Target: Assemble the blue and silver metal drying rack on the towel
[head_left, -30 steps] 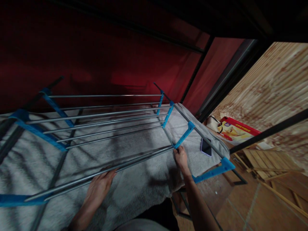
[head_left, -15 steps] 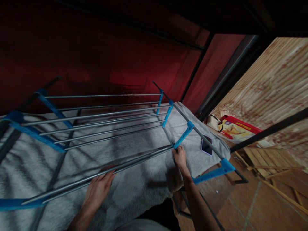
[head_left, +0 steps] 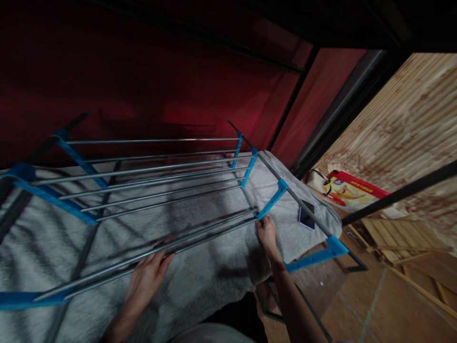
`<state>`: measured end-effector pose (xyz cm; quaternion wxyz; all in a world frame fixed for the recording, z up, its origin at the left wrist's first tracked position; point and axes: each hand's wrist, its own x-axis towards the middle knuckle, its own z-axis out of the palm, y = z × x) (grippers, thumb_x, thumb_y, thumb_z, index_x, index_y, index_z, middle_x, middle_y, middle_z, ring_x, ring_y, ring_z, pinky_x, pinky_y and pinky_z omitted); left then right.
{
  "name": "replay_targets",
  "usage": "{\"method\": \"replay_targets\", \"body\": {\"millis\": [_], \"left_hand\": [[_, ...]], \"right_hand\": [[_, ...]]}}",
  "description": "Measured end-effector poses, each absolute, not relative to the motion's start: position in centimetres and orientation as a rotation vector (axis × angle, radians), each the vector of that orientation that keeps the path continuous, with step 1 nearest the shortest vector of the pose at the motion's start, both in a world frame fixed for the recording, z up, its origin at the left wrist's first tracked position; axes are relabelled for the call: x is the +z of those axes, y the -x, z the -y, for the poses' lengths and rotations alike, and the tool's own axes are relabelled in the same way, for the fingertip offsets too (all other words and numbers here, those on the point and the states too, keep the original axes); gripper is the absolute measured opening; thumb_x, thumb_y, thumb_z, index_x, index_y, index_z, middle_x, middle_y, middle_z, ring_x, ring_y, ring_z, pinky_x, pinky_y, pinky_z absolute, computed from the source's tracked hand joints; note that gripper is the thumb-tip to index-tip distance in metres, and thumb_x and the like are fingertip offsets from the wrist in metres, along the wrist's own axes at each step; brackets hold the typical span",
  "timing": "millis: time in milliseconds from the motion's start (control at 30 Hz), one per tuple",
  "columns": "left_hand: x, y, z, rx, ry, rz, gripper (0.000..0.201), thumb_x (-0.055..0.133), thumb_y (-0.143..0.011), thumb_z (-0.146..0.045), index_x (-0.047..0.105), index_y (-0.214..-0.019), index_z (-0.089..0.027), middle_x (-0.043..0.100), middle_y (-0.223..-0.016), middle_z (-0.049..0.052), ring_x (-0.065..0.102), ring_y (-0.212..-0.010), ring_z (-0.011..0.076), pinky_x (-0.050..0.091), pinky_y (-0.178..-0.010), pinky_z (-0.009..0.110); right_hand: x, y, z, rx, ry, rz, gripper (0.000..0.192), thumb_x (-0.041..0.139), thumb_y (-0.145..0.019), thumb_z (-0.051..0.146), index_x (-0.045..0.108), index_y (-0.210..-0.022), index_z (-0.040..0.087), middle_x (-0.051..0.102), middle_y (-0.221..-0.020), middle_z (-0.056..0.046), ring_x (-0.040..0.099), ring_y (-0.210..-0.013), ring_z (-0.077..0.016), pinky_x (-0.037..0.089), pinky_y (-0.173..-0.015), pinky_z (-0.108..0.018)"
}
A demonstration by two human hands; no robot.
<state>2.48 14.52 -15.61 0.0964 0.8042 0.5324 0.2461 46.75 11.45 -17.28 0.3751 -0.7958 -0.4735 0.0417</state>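
We record a dim scene: light enters from the right, brightest on the wood wall (head_left: pixel 410 138), leaving the red curtain (head_left: pixel 143 71) nearly black. Rails (head_left: pixel 150 178) cast striped shadows on the blanket (head_left: pixel 214 276). Wide-angle bending and slight softness at edges.

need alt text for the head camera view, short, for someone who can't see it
Two bare hands hold the near metal rods of a blue-jointed drying rack over a grey towel: left hand mid-rod, right hand by a blue bracket. A phone lies on the towel's right end, with a red curtain behind.
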Motion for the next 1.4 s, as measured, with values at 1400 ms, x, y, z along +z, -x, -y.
{"method": "replay_targets", "body": {"millis": [1400], "left_hand": [[-10.8,-4.9,-14.3,0.336,-2.753,-1.644,0.048,0.032,-0.106,-0.022,0.072,-0.132,-0.014,0.077,-0.107,0.014,0.069,-0.099,0.0308,0.052,-0.091,0.046]], "right_hand": [[-17.5,-46.1,-11.0,0.053,2.059,1.247,0.033,0.044,-0.096,0.033,0.064,-0.119,0.02,0.067,-0.112,-0.013,0.063,-0.104,-0.0269,0.052,-0.095,-0.04]]}}
